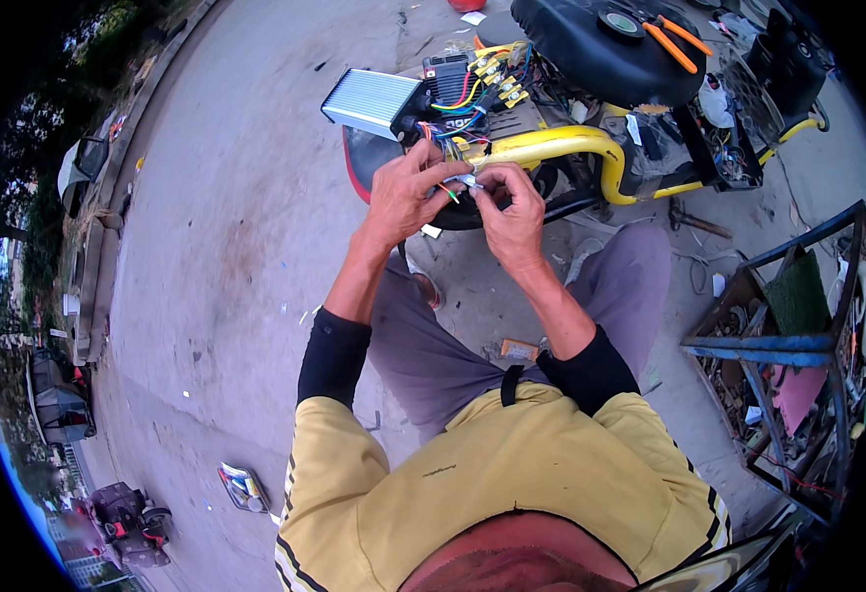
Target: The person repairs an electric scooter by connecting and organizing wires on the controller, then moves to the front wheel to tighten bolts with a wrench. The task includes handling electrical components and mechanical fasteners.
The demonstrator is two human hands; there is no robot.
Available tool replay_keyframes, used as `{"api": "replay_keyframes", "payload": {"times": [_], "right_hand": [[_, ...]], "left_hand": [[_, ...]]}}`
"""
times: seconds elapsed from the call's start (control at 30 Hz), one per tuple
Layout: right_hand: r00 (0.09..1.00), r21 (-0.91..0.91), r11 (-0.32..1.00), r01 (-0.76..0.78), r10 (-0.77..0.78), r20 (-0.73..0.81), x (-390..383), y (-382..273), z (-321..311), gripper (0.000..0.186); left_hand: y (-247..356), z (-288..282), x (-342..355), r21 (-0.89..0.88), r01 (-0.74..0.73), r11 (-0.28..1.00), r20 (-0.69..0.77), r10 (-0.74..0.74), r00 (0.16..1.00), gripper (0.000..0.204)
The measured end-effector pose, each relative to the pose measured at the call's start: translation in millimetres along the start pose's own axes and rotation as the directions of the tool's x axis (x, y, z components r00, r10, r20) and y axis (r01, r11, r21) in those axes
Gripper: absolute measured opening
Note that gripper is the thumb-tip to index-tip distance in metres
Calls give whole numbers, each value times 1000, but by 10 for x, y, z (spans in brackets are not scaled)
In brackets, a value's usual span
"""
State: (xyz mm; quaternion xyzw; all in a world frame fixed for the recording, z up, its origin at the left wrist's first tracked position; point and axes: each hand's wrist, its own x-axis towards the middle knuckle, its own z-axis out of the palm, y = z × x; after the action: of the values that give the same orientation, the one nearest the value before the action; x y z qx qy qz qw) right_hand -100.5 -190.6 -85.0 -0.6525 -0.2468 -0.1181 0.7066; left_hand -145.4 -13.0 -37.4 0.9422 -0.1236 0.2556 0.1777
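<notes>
My left hand [412,193] pinches thin coloured wires with a small white connector [464,181] among them, and my right hand [507,214] closes on that connector from the right, fingertips near the left hand's. The wires run up toward a silver finned box [370,100], beside a dark finned unit [446,74] with coloured cables and yellow terminal blocks [498,77]. These sit on a small vehicle with a yellow tube frame [611,163]. What exactly lies between my fingertips is too small to make out fully.
Orange-handled pliers [670,49] lie on the black seat [581,59]. A hammer [699,221] rests on the ground. A blue metal rack [768,345] of scrap stands at right. A tray of tools [244,487] and a parked vehicle [122,523] are at lower left.
</notes>
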Motion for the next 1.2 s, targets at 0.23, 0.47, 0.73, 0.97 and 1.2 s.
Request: {"api": "replay_keyframes", "payload": {"times": [0.23,0.47,0.73,0.97,1.2], "right_hand": [[995,41,994,-102,101,8,-51,85,17,20],[988,49,988,-149,151,-26,-85,218,4,24],[980,-28,980,-199,200,14,-66,236,10,33],[987,-134,979,-153,159,38,-71,304,14,30],[991,-192,974,-120,129,32,-27,256,35,18]], "left_hand": [[-4,10,-20,9,3,1000,-14,-3,1000,25],[-19,29,-14,26,3,1000,-21,-2,1000,25],[-31,12,-4,-61,23,998,-30,-25,999,25],[-10,-29,-3,-276,185,943,-10,-196,981,26],[14,-53,12,-256,188,948,-4,-195,981,26]]}}
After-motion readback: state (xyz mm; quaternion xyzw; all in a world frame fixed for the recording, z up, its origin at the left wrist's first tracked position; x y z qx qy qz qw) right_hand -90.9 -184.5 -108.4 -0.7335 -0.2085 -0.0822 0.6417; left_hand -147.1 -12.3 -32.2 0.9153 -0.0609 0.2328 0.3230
